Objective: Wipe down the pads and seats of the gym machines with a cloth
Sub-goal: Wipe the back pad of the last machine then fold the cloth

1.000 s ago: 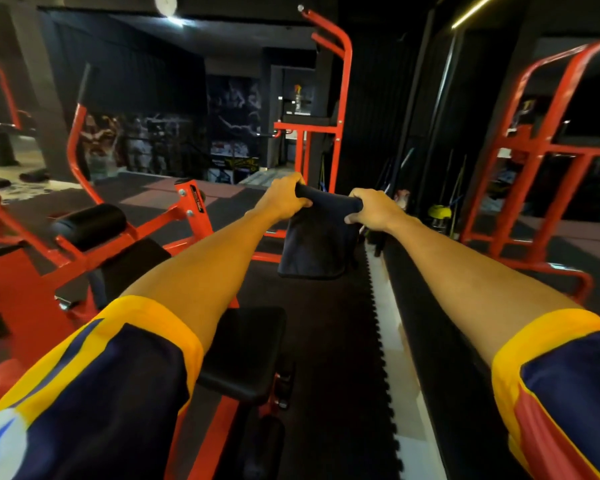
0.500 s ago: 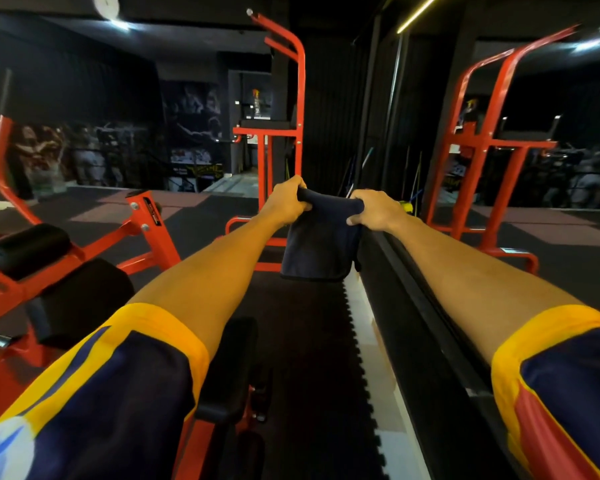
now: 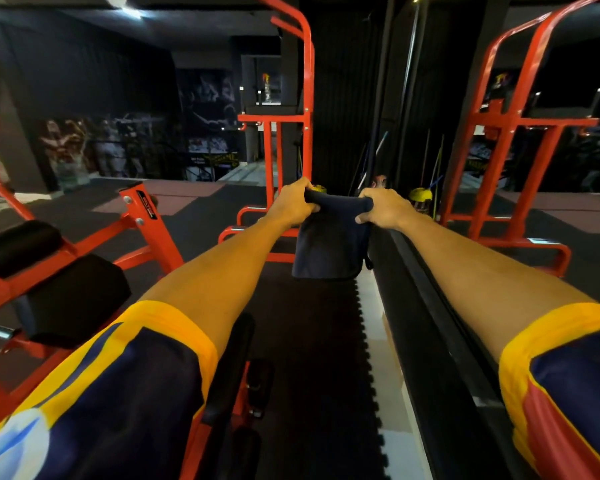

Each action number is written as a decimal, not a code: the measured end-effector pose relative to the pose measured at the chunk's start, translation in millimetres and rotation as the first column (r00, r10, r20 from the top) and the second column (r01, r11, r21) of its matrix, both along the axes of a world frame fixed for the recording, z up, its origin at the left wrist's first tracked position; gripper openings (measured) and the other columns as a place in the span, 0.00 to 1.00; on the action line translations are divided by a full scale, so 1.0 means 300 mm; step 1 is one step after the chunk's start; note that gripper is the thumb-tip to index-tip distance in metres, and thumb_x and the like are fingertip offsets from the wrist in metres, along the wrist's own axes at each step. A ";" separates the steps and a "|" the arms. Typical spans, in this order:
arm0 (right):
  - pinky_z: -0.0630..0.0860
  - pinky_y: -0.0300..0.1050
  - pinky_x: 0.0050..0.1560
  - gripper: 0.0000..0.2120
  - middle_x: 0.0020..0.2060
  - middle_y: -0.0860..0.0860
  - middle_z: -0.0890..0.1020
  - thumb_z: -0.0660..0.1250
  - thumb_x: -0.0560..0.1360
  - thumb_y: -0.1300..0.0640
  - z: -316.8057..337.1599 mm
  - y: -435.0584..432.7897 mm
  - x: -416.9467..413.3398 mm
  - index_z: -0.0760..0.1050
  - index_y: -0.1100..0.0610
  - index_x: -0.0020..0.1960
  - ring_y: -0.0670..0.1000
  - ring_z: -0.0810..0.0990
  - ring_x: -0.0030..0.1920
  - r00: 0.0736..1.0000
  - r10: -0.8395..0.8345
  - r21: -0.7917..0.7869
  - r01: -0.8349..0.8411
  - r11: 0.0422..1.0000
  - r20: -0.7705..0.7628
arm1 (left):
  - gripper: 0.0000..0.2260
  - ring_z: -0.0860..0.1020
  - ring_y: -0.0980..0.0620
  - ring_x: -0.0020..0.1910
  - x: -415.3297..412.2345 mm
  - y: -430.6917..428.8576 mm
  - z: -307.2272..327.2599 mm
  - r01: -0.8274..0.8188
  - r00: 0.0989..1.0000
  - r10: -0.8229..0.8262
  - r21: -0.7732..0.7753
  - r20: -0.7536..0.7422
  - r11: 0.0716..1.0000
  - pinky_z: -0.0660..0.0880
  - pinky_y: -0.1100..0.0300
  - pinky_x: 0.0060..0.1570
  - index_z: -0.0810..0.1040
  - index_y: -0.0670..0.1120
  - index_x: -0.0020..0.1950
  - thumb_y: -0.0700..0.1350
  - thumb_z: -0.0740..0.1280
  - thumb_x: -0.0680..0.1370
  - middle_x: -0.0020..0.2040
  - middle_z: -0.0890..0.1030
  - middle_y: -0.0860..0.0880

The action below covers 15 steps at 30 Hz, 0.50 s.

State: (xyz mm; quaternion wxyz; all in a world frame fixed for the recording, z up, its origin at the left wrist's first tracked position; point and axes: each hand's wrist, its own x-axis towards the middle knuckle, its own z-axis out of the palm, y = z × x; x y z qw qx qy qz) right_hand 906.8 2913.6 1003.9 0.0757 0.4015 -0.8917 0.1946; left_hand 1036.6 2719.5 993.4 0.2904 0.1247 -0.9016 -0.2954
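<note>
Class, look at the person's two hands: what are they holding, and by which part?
A dark blue cloth. The left hand and the right hand each grip one end of its top edge, and the rest hangs down between them.

Black interlocking floor mats stretch toward dim wall murals, a yellow object far back.

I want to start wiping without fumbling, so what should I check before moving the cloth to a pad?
1. Left hand grips the dark navy fabric cloth at its top edge: ok.
2. Right hand grips the other top corner: ok.
3. Cloth hangs clear of the black rubber floor mat: ok.
4. Cloth on a pad: not ok; the black cylindrical roller pad and black rectangular cushion lie to the left, untouched.
5. Cloth clean or damp: cannot tell.
</note>
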 end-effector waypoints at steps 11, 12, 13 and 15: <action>0.70 0.51 0.48 0.12 0.48 0.51 0.79 0.77 0.74 0.53 -0.111 0.003 -0.278 0.74 0.50 0.51 0.56 0.77 0.51 0.994 0.062 -0.006 -0.061 0.998 0.094 | 0.12 0.78 0.46 0.51 -0.247 0.048 -0.080 -0.111 0.993 0.110 0.007 0.041 0.994 0.77 0.50 0.50 0.75 0.43 0.56 0.40 0.74 0.75 0.52 0.79 0.44; 0.70 0.51 0.48 0.12 0.48 0.51 0.79 0.77 0.74 0.54 -0.119 -0.002 -0.307 0.74 0.50 0.51 0.56 0.77 0.51 0.993 0.065 -0.007 -0.065 0.998 0.102 | 0.13 0.77 0.47 0.51 -0.272 0.048 -0.085 -0.122 0.992 0.122 0.000 0.046 0.993 0.75 0.53 0.49 0.75 0.43 0.56 0.41 0.74 0.75 0.53 0.79 0.43; 0.70 0.51 0.48 0.12 0.48 0.51 0.79 0.77 0.74 0.54 -0.132 -0.015 -0.340 0.74 0.50 0.51 0.56 0.77 0.50 0.991 0.069 -0.013 -0.068 0.998 0.111 | 0.13 0.76 0.48 0.50 -0.304 0.042 -0.090 -0.131 0.990 0.131 -0.001 0.050 0.991 0.72 0.55 0.47 0.75 0.43 0.57 0.41 0.74 0.75 0.52 0.78 0.44; 0.70 0.51 0.48 0.12 0.49 0.51 0.80 0.76 0.74 0.55 -0.157 -0.034 -0.390 0.74 0.50 0.52 0.56 0.77 0.50 0.989 0.076 -0.018 -0.074 0.997 0.128 | 0.13 0.75 0.50 0.49 -0.355 0.024 -0.101 -0.130 0.990 0.129 0.005 0.058 0.992 0.69 0.58 0.45 0.75 0.43 0.57 0.40 0.74 0.75 0.50 0.77 0.47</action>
